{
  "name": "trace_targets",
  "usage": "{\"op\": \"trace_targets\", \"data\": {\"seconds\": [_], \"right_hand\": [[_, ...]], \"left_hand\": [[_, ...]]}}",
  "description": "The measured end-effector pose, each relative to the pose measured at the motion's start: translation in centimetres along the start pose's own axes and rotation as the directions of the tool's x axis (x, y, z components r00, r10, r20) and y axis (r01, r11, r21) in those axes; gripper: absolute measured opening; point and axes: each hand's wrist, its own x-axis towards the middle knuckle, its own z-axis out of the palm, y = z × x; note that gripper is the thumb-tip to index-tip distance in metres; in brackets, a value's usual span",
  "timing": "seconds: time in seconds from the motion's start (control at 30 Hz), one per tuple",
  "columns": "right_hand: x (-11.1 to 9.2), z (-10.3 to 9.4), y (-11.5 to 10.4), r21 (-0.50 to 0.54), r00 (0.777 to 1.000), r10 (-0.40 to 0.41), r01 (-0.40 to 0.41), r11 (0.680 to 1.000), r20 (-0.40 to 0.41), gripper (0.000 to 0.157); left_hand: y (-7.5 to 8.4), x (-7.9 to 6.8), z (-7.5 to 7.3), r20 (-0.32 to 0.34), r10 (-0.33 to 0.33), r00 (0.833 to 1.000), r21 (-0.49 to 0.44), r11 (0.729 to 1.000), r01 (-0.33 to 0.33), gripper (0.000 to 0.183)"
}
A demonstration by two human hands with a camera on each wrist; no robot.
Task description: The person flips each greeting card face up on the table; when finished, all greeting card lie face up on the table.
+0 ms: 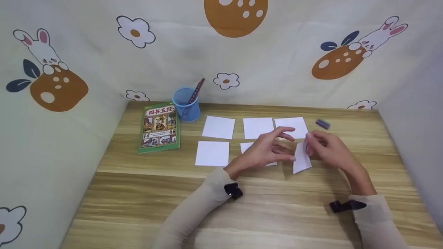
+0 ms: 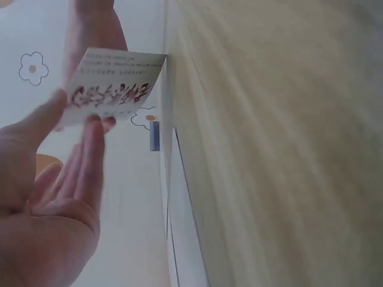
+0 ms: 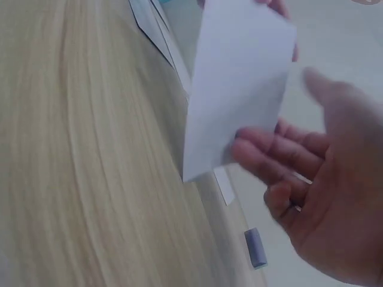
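Observation:
A small white card [image 1: 300, 159] is tilted up off the table between the two hands. Its printed face, with reddish figures and lines of text, shows in the left wrist view; the plain face of the card [image 3: 236, 89] shows in the right wrist view. My right hand [image 1: 330, 148] holds it near the upper right corner, though the thumb looks apart from it in the right wrist view. My left hand [image 1: 264, 148] has its fingers spread and loosely bent, thumb tip right at the card's left edge. Under this hand lies a partly hidden white card [image 1: 246, 147].
White squares lie in rows, including one at back left [image 1: 218, 127], one at back middle [image 1: 258, 127] and one at front left [image 1: 212, 153]. A dark eraser-like block [image 1: 323, 124] sits at right. A comic-style book [image 1: 160, 128] and a blue pen cup [image 1: 187, 107] stand left.

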Motion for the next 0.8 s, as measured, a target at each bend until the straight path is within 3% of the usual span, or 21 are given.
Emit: {"op": "trace_targets", "data": {"seconds": [0.1,0.2,0.3,0.43,0.53,0.63,0.7,0.8], "right_hand": [[-0.20,-0.19,-0.06,0.085,0.999,-0.054,0.054,0.995,-0.003,0.044],[-0.38,-0.23,-0.17,0.129,0.997,-0.077,0.077,0.989,-0.002,0.037],[-0.48,-0.19,-0.15,0.190,0.996,-0.084,0.080,0.979,0.016,0.021],[-0.49,-0.22,-0.06,0.225,0.992,-0.107,0.090,0.970,0.063,0.006],[-0.35,-0.27,-0.07,0.173,0.992,-0.087,0.070,0.982,0.092,0.020],[-0.18,-0.36,0.06,0.086,0.994,-0.033,0.024,0.996,0.106,0.042],[-0.08,-0.46,0.30,0.019,0.995,-0.008,0.006,1.000,0.098,0.053],[0.05,-0.66,0.73,-0.072,0.997,-0.004,0.010,0.997,0.077,0.052]], "left_hand": [[0.02,-0.23,0.04,0.015,0.010,1.000,0.142,0.990,-0.012,0.092],[0.02,-0.49,0.05,0.038,-0.011,0.999,0.250,0.968,0.001,0.102],[-0.06,-0.58,0.04,0.069,-0.041,0.997,0.288,0.957,0.019,0.102],[-0.32,-0.34,-0.03,0.080,-0.078,0.994,0.270,0.961,0.053,0.078],[-0.48,-0.19,-0.21,0.042,-0.123,0.991,0.261,0.959,0.108,0.058],[-0.51,-0.25,-0.43,-0.016,-0.170,0.985,0.275,0.947,0.168,0.050],[-0.51,-0.35,-0.51,-0.046,-0.187,0.981,0.270,0.943,0.192,0.054],[-0.46,-0.43,-0.49,-0.055,-0.187,0.981,0.241,0.951,0.195,0.071]]}}
